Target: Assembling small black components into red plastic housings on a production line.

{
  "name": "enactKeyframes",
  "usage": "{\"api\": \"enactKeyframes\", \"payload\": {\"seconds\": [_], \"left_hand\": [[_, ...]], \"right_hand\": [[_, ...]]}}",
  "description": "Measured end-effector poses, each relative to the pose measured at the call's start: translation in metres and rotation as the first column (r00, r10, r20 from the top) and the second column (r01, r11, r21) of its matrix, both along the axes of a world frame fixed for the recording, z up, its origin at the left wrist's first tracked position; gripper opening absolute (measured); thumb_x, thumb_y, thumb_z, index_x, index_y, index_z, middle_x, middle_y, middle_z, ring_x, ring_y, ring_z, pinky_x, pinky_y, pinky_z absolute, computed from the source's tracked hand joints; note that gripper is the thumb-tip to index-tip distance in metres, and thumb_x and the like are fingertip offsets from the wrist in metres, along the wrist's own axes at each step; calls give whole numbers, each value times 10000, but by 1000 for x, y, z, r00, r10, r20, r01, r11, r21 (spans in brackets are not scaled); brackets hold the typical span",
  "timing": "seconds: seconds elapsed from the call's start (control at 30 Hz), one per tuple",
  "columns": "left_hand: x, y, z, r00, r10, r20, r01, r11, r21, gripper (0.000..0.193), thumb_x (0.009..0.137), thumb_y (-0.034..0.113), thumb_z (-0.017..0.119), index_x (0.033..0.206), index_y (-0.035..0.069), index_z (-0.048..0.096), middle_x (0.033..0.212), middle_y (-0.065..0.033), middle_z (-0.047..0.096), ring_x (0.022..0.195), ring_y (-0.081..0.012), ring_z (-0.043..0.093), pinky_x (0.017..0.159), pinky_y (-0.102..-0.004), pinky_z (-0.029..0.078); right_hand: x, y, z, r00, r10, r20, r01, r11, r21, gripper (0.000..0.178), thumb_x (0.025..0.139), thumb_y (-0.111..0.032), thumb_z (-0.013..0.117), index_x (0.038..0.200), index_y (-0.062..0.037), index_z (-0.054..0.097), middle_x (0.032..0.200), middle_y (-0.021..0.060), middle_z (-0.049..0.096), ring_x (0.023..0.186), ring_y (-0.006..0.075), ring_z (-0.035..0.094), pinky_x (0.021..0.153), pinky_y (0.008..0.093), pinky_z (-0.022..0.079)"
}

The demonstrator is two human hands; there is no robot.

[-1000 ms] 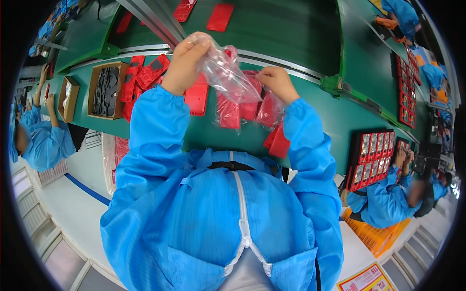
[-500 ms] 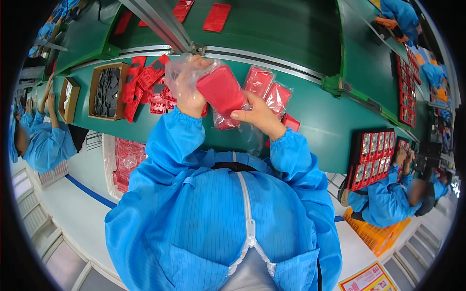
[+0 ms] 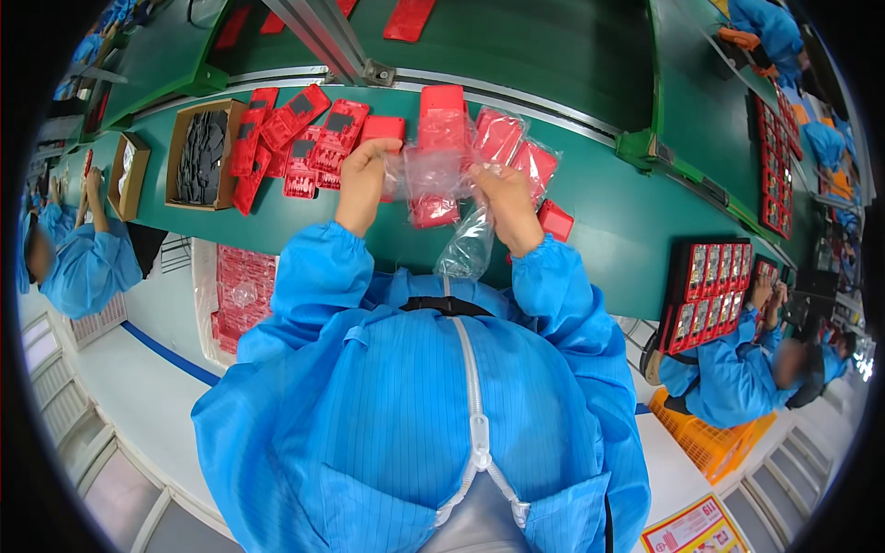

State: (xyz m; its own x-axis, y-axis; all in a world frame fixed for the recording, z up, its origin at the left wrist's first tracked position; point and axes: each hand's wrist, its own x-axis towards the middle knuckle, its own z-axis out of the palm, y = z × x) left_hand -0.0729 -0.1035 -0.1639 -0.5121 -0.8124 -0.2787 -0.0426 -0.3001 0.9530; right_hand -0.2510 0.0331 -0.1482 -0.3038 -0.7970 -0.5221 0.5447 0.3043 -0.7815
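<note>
In front of me a clear plastic bag (image 3: 437, 173) lies around part of a red flat plastic case (image 3: 442, 103), whose far end sticks out bare. My left hand (image 3: 361, 184) pinches the bag's left side with thumb and fingers. On the other side, my right hand (image 3: 509, 205) is closed on the bag's right edge, beside a bagged red case (image 3: 498, 135). Another wrapped red case (image 3: 537, 164) lies just right of that hand, and a loose strip of clear film (image 3: 466, 247) hangs toward me.
Left of my hands lie several red plastic shells (image 3: 300, 147) and a cardboard box (image 3: 200, 155) of black pieces. A metal post (image 3: 323, 37) rises behind. A small red case (image 3: 555, 219) lies at right, farther right a filled tray (image 3: 708, 295). Co-workers sit on both sides.
The red case has gone from tilted in my right hand to upright within the bag. My left hand has come down and left, and both hands now hold the bag's sides.
</note>
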Motion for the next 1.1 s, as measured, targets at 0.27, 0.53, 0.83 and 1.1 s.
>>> {"api": "enactKeyframes", "payload": {"seconds": [0.27, 0.53, 0.83, 1.1], "left_hand": [[-13, 45, 55, 853, -18, 522, 414, 632, -655, 617, 677, 404, 749, 1152, 71, 540, 1095, -148, 575, 962, -345, 592, 778, -406, 493], [1, 71, 29, 465, -30, 885, 738, 566, -368, 751, 594, 500, 779, 1108, 44, 478, 975, -180, 534, 809, -365, 613, 627, -450, 507], [5, 66, 6, 854, -143, 501, 490, 547, -679, 124, 780, 105, 643, 886, 74, 588, 835, -115, 595, 723, -340, 597, 608, -421, 492], [-4, 43, 71, 945, -254, 206, 327, 750, -575, 80, 826, 56, 619, 852, 19, 553, 904, -77, 584, 844, -182, 573, 726, -280, 453]], "right_hand": [[-25, 35, 100, 837, -71, -543, -81, 965, -250, 85, 832, -97, 611, 785, -27, 625, 701, -8, 579, 634, 62, 539, 532, 225, 410], [-143, 49, -11, 444, 94, -891, 149, 973, 177, 196, 723, -146, 662, 826, 18, 627, 701, 105, 625, 595, 181, 575, 546, 312, 458], [-137, 15, -29, 681, 95, -726, 11, 990, 140, 193, 746, -181, 683, 783, 6, 651, 697, 79, 635, 633, 145, 580, 544, 290, 435], [-131, 35, 23, 791, -231, -566, 204, 973, -112, 149, 818, -99, 614, 943, -27, 578, 738, 20, 588, 625, 76, 513, 537, 228, 397]]}}
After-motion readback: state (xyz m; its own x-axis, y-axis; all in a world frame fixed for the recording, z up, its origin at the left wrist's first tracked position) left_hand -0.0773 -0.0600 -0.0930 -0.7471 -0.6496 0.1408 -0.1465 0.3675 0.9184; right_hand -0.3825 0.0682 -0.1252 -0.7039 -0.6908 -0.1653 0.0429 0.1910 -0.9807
